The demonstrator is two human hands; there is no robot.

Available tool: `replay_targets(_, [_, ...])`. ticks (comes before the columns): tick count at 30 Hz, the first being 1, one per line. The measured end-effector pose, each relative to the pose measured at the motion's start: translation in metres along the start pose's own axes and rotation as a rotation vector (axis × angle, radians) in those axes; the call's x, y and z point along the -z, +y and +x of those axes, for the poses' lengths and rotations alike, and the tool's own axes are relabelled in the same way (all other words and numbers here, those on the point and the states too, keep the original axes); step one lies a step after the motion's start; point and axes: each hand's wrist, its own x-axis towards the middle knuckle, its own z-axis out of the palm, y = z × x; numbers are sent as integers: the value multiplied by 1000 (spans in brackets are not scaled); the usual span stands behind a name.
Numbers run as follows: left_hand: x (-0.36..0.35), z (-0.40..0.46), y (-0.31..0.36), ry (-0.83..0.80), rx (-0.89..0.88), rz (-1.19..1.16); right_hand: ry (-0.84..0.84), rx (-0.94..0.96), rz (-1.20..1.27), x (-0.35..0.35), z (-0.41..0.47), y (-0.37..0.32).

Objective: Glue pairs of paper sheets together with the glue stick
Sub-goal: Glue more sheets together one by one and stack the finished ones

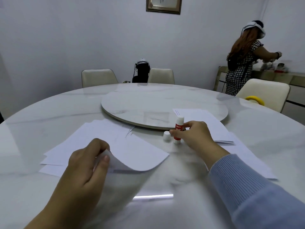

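On the near left of the table: left hand (89, 160) pinches the near corner of the top sheet (132, 151) between thumb and fingers and curls it upward; judged purpose is to peel one sheet off the stack.
Stack of paper (69, 146): lies flat at near left, sheets fanned and offset, so single edges stay easy to catch.
Right hand (193, 136): fingers wrap the lower body of the glue stick (179, 128); grip is closed around it, near centre right.
Glue stick position: upright, base on or just above the table; which of the two cannot be told. Its upper end is white; whether that is exposed glue or a cover cannot be told.
Cap (166, 136): stands on the table just left of the glue stick, apart from it; judged parked within reach for refitting.
Folded paper (212, 128): lies right of the glue stick, partly behind the right hand, its far edge resting on the turntable (140, 104); judged to be the finished or set-aside pile.
Further sheet (257, 162): lies flat under the right forearm at near right.
Table (49, 116): round, pale, glossy marble pattern; turntable sits at its centre.
Containers: none among the task items; nothing holds the paper or glue.
Step in hand: judged as separating a sheet while taking up the glue.
Risk: the lifted corner may crease if pulled sharply.
Background: chairs (99, 77) at the far rim; a second person (241, 63) stands at far right, facing a sideboard (280, 76).
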Motion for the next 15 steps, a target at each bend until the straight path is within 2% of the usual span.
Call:
replay_targets(5, [2,2,-4,-303,-90,-121,126,42,115,-3,-4,1])
replay_targets(9, [2,3,-11,-592,-109,-176,214,83,299,24,-14,-8])
replay_targets(11, [4,4,-13,-673,-111,-160,183,138,343,46,-25,-9])
replay_targets(15, [10,9,-4,-744,-162,-14,19,199,256,85,-54,4])
